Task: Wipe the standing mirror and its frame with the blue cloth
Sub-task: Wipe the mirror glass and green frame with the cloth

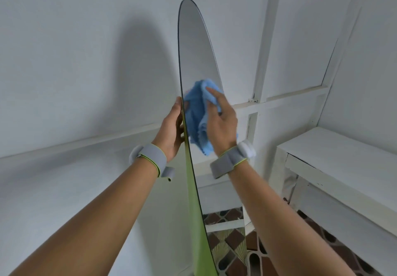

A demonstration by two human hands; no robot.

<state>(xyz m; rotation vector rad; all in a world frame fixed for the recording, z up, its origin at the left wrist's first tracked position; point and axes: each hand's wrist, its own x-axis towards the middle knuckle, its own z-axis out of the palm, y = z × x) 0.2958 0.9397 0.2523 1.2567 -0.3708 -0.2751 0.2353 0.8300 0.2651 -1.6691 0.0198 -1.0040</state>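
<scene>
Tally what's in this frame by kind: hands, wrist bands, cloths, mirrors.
Hands: 2, left hand gripping the mirror's edge, right hand on the cloth
Wrist bands: 2
Blue cloth: 1
Standing mirror: 1
Total: 6

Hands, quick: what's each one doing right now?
Left hand: gripping the mirror by its left edge.
Right hand: pressing the blue cloth against the glass.
</scene>
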